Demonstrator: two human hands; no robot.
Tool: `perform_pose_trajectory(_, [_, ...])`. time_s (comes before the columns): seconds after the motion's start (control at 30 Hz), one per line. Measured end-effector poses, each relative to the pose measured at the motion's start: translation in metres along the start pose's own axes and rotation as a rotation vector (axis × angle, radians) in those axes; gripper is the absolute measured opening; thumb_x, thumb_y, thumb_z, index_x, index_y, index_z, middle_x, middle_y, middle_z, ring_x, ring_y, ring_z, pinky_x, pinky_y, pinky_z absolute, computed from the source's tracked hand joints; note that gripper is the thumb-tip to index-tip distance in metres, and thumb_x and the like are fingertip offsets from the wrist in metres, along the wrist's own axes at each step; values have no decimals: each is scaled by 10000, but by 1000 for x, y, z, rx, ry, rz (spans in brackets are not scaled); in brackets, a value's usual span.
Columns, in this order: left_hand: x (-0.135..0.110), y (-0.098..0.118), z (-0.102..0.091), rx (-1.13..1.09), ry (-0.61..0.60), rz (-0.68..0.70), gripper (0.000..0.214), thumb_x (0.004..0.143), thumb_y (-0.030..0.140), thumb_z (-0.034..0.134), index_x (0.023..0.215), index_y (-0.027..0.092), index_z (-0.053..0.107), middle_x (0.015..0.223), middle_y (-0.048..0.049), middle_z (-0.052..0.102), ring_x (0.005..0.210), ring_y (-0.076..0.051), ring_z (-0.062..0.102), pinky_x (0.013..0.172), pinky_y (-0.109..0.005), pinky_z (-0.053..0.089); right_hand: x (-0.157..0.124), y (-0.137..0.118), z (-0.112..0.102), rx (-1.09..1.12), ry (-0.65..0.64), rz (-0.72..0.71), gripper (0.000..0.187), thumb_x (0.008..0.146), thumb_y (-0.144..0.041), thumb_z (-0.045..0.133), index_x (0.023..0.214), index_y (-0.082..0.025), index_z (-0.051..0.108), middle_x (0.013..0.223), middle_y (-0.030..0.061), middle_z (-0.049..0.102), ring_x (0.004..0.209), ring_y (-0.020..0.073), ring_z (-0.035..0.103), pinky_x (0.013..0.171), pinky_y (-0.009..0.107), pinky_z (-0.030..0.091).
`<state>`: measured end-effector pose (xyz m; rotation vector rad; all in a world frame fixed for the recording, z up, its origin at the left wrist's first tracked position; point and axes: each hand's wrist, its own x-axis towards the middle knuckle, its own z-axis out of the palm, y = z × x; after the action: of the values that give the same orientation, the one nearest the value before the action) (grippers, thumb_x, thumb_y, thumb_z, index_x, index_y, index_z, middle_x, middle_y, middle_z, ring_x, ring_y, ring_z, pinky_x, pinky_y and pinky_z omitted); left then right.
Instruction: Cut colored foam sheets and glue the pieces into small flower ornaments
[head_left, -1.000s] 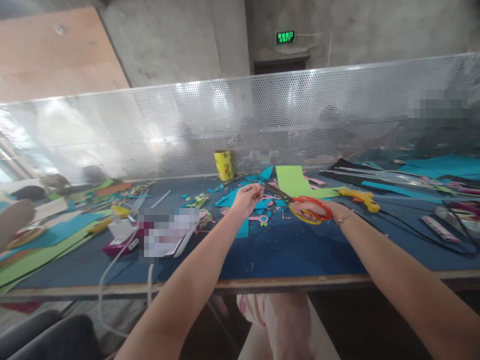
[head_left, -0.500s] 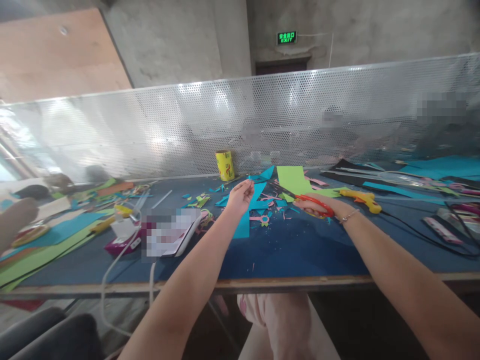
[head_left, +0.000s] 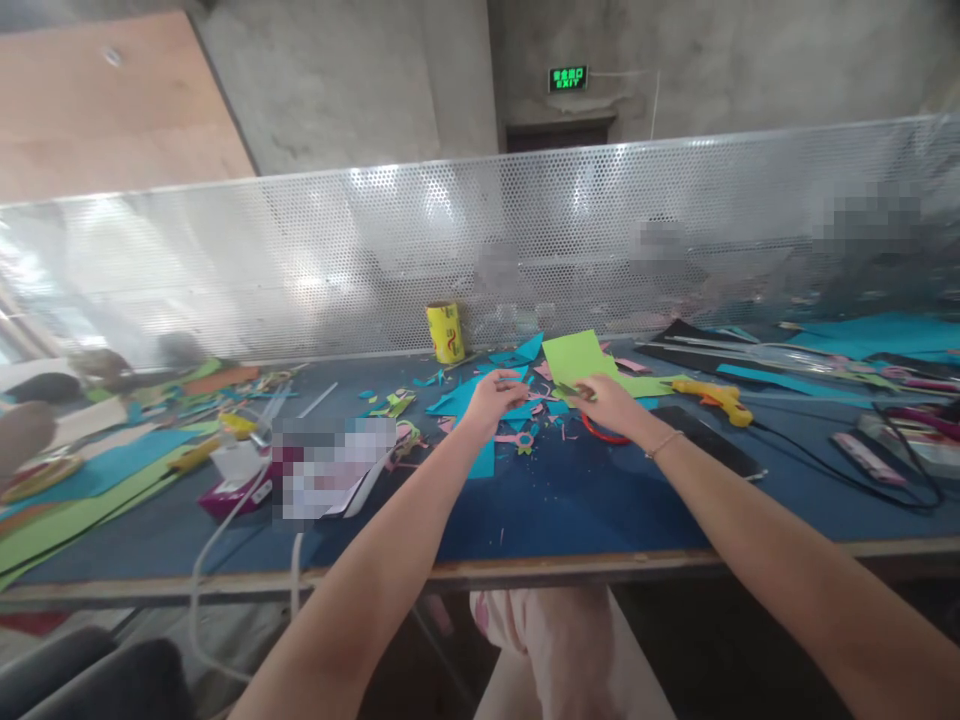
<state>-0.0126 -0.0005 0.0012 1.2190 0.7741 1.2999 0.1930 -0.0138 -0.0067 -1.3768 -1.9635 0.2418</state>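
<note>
My left hand (head_left: pixel 491 398) hovers over the teal paper scraps (head_left: pixel 480 395) in the middle of the blue table (head_left: pixel 570 500). Its fingers are pinched together, and what they hold is too small to name. My right hand (head_left: pixel 609 402) is closed on the near edge of a lime green paper sheet (head_left: pixel 574 355). Red-handled scissors (head_left: pixel 600 434) lie on the table just under my right hand, with only part of a handle loop showing. A small pink and teal paper flower (head_left: pixel 523 438) lies between my hands.
A yellow can (head_left: pixel 445 332) stands by the perforated metal screen (head_left: pixel 525 240). Right of my hand a yellow glue gun (head_left: pixel 712 396) trails a black cable (head_left: pixel 862 470). Paper sheets and a white cord (head_left: pixel 225 520) crowd the left, where another person's hand (head_left: pixel 26 432) shows.
My right hand has put the scissors down on the table and taken hold of the green sheet. My left hand has dropped slightly toward the scraps.
</note>
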Motion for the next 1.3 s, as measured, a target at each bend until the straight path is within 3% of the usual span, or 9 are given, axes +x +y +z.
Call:
perform_pose_trajectory(0.07, [-3,-2,4,117,-78,18,291,564,109,677,799,140,508,637,-9,606,588,-99,574,592,-236,453,-1,-11,12,270,-42,1,346,711,-397,544,956,-151,538,958,109,576,839,182,547,745,303,418])
perform_pose_trajectory(0.17, [-5,-4,9,252,-166,76,277,542,109,679,758,140,508,620,-11,604,575,-103,570,547,-213,433,-3,-22,26,498,-96,28,327,716,-402,534,936,-160,534,889,67,594,789,154,554,709,288,437])
perform_pose_trajectory(0.57, [-5,-11,10,479,-196,143,218,574,179,632,747,160,500,639,-32,602,591,-141,566,535,-240,421,-2,-22,35,723,-122,123,231,692,-378,560,758,-158,529,755,28,575,708,124,547,663,264,450])
perform_pose_trajectory(0.73, [-8,-4,-3,1001,-310,157,188,461,181,660,611,184,548,594,-1,558,569,-139,493,526,-229,340,1,-15,33,825,-108,197,158,675,-301,568,706,-165,495,741,28,585,740,130,562,674,262,459])
perform_pose_trajectory(0.83, [-12,2,-8,1227,-436,63,164,440,202,656,490,186,501,465,24,462,514,-136,439,497,-236,287,1,-9,32,822,-112,203,146,666,-281,564,691,-164,479,715,21,586,713,128,572,655,256,457])
perform_pose_trajectory(0.93, [-13,5,-8,1269,-509,22,185,466,209,624,431,184,444,414,32,399,475,-127,400,475,-240,257,2,-2,32,732,-137,161,134,667,-277,556,703,-165,491,680,10,588,664,118,566,634,249,449])
perform_pose_trajectory(1.17, [-10,2,-8,1132,-461,80,244,382,161,670,582,177,531,501,46,497,462,-108,422,452,-221,270,2,2,33,592,-195,80,148,688,-294,537,754,-167,499,706,13,599,658,117,555,623,248,438])
perform_pose_trajectory(1.3, [-7,-2,-7,1129,-447,140,174,447,177,649,582,163,539,499,43,493,469,-106,428,456,-222,272,1,0,30,531,-201,61,189,676,-306,556,789,-166,500,705,9,588,649,123,549,616,262,434])
